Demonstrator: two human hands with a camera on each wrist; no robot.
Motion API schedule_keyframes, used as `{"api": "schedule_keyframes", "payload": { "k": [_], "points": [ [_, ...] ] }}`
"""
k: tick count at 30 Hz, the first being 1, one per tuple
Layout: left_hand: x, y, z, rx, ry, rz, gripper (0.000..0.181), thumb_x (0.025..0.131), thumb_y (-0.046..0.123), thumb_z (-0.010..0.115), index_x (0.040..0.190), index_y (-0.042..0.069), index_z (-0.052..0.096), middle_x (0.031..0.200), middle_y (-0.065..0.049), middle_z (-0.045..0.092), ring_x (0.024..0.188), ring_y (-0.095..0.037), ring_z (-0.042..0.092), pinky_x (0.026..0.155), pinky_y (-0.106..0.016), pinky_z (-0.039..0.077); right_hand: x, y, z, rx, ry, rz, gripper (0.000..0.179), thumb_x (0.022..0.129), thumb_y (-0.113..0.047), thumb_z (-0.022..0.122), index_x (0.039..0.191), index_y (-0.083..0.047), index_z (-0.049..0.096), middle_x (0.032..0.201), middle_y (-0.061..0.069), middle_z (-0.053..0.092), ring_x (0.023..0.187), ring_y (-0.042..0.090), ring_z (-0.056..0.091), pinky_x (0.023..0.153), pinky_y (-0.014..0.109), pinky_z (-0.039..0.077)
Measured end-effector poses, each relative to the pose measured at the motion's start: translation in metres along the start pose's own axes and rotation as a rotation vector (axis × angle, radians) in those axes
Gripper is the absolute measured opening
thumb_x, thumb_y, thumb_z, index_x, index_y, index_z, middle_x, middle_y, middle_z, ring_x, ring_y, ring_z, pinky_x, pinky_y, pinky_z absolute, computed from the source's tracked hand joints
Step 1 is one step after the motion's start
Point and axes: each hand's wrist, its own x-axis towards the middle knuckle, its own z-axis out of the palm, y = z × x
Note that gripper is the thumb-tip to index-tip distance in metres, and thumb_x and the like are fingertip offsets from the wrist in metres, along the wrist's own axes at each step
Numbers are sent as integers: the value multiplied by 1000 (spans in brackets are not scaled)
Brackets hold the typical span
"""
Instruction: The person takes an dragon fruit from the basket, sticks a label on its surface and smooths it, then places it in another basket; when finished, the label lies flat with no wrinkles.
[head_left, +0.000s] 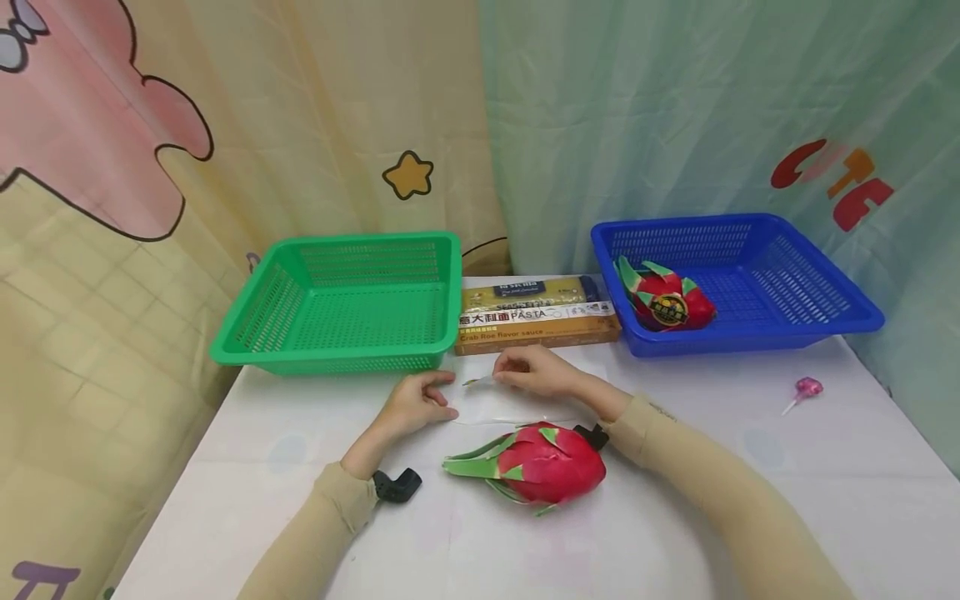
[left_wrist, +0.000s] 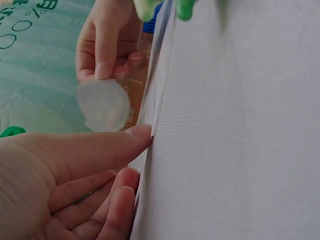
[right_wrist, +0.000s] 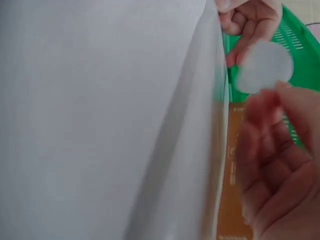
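My right hand [head_left: 536, 371] pinches a small round sticker [head_left: 477, 382] by its edge; its pale side shows in the right wrist view. To the left, my left hand [head_left: 412, 404] holds the edge of a thin clear sheet [head_left: 517, 410] with its thumb and fingertips, low over the table. In the left wrist view the left thumb [left_wrist: 110, 150] lies along that edge, with other fingers curled below. A red dragon fruit [head_left: 555, 467] with green scales lies on the table just in front of the sheet, near my right wrist.
A green basket [head_left: 337, 362] stands at the back left. A blue basket [head_left: 750, 333] at the back right holds another dragon fruit [head_left: 675, 302] with a dark round label. Pasta packages [head_left: 536, 333] lie between the baskets. A pink lollipop [head_left: 808, 387] lies at the right.
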Motion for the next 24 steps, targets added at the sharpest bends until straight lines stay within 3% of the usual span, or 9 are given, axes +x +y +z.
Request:
{"api": "schedule_keyframes", "payload": {
  "k": [4, 9, 13, 17, 20, 24],
  "points": [
    [-5, 10, 1, -85, -8, 37, 41, 81, 16, 74, 118, 3, 63, 79, -8, 67, 64, -15, 61, 57, -28, 49, -12, -15, -13, 22, 84, -53, 13, 90, -21, 64, 97, -10, 68, 82, 6, 66, 70, 12, 59, 62, 27, 49],
    [-14, 38, 3, -293, -35, 168, 28, 94, 18, 58, 116, 0, 62, 97, -21, 66, 60, -20, 61, 53, -29, 51, -28, -37, -26, -25, 228, -164, 9, 87, -13, 68, 95, -10, 71, 84, 5, 69, 72, 10, 60, 67, 25, 52],
    [-27, 59, 10, -384, -4, 231, 22, 92, 10, 60, 111, -2, 62, 97, -20, 66, 60, -15, 60, 55, -26, 49, -41, -51, -29, -68, 304, -319, 12, 82, -4, 71, 92, -11, 71, 85, -3, 68, 74, 8, 60, 66, 24, 52],
    [-40, 75, 17, -433, 56, 319, 19, 85, 0, 66, 102, -5, 63, 85, -23, 64, 59, -18, 61, 56, -25, 49, -57, -67, -29, -50, 301, -440, 23, 77, 2, 74, 96, -11, 69, 88, -2, 67, 73, 7, 58, 63, 26, 52],
    [-49, 85, 21, -438, 40, 423, 15, 82, -6, 66, 97, -6, 63, 77, -25, 62, 59, -23, 60, 56, -25, 49, -73, -79, -27, 3, 289, -431, 29, 74, 4, 75, 97, -11, 67, 89, 0, 66, 74, 8, 58, 63, 27, 52],
    [-60, 94, 25, -391, -31, 523, 16, 81, -8, 66, 95, 0, 64, 79, -15, 64, 63, -16, 59, 58, -25, 49, -95, -93, -22, 111, 315, -274, 24, 75, 3, 75, 92, -10, 65, 85, 0, 65, 73, 12, 61, 63, 28, 53]
  ]
}}
